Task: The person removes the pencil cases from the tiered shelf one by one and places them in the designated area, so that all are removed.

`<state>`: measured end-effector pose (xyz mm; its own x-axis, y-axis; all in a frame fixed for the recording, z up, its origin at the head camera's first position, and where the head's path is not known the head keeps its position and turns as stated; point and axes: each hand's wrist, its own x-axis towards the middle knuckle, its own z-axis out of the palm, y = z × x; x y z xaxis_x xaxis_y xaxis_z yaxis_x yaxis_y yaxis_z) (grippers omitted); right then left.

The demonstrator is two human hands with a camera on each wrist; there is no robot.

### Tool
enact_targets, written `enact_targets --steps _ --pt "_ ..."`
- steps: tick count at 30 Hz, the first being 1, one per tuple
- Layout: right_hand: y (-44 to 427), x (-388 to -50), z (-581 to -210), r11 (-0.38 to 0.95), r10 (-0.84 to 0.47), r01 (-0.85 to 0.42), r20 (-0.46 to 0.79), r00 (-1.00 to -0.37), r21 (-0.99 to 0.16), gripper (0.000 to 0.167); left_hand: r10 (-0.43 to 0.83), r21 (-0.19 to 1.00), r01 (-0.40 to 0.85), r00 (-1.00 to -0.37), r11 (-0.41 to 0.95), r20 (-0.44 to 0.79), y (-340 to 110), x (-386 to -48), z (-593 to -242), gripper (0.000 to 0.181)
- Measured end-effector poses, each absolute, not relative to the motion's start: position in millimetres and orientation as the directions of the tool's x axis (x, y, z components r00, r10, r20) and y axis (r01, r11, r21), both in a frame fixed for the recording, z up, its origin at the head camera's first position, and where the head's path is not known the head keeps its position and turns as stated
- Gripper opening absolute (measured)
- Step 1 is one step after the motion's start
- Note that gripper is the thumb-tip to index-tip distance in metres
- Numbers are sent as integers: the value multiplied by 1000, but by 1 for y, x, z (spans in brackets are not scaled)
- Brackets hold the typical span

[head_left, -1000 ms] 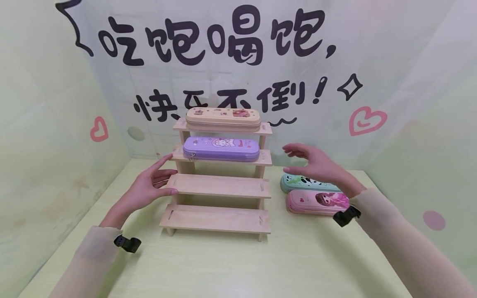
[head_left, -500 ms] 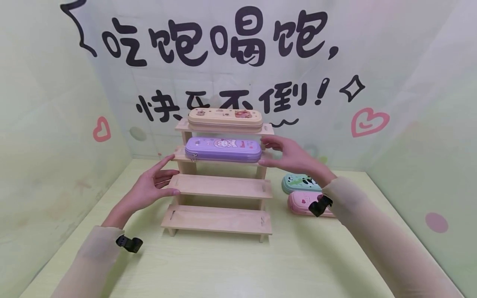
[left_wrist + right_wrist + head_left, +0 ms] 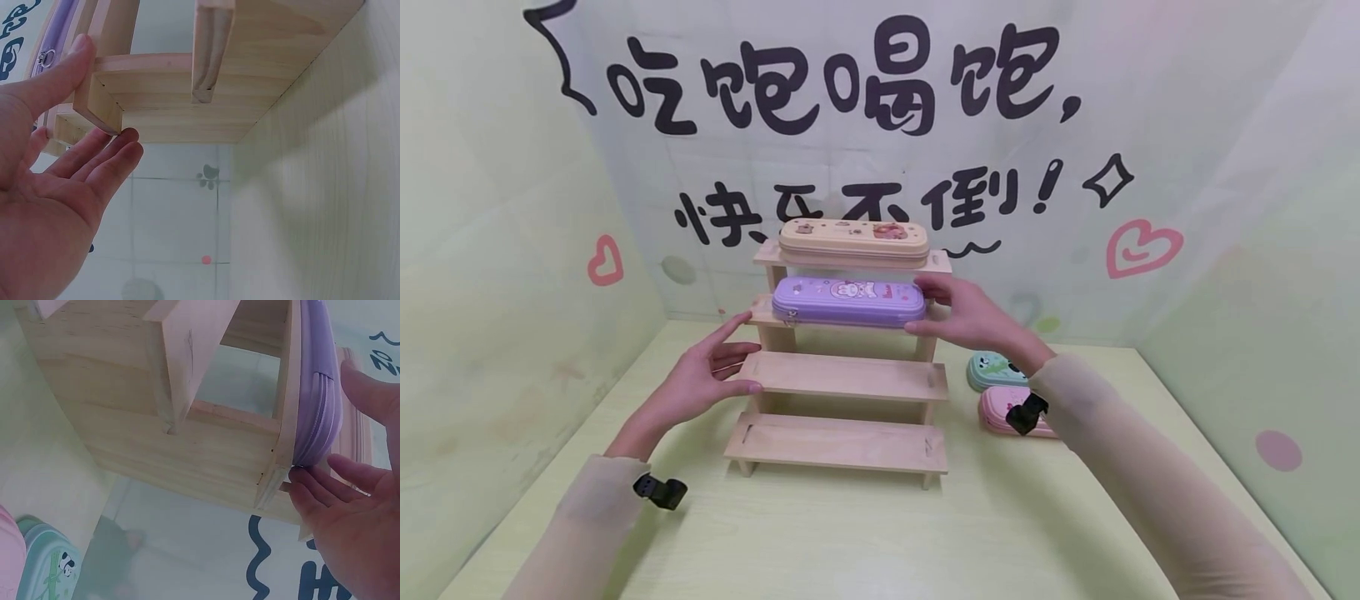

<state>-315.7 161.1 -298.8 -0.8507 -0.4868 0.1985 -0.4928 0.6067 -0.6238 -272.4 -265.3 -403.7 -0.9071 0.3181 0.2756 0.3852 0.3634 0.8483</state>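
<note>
A wooden four-tier stand (image 3: 842, 442) stands on the table. Across its second tier from the top lies a purple pencil case (image 3: 842, 310), with a cream pencil case (image 3: 850, 242) on the tier above. My right hand (image 3: 973, 315) is at the purple case's right end, thumb at the front corner and fingers behind. In the right wrist view, fingertips (image 3: 300, 475) meet the case's end. My left hand (image 3: 688, 385) holds the stand's left side. The left wrist view shows a shelf end (image 3: 100, 106) between its thumb and fingers.
Right of the stand, a mint panda pencil case (image 3: 988, 369) lies behind a pink pencil case (image 3: 1000, 408), both partly covered by the right arm. The two lower tiers carry nothing. A printed cloth wall (image 3: 1045, 242) rises close behind the stand.
My right hand has moved left from above the mint and pink pencil cases to the right end of the purple one. The left hand stays at the stand.
</note>
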Motion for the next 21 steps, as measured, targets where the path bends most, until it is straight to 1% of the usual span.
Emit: enact_targets --steps 8,16,21 --pt "156 -316 -300 609 -465 -479 204 -861 -632 83 318 852 384 -907 356 276 -266 -272 -404 107" --pt "149 -321 -300 583 -508 -520 220 -833 -624 84 315 851 378 -910 366 269 -265 -272 -403 107" --pt "147 -325 -301 588 -515 -530 223 -828 -611 79 315 849 381 -909 366 272 -266 -272 -403 107"
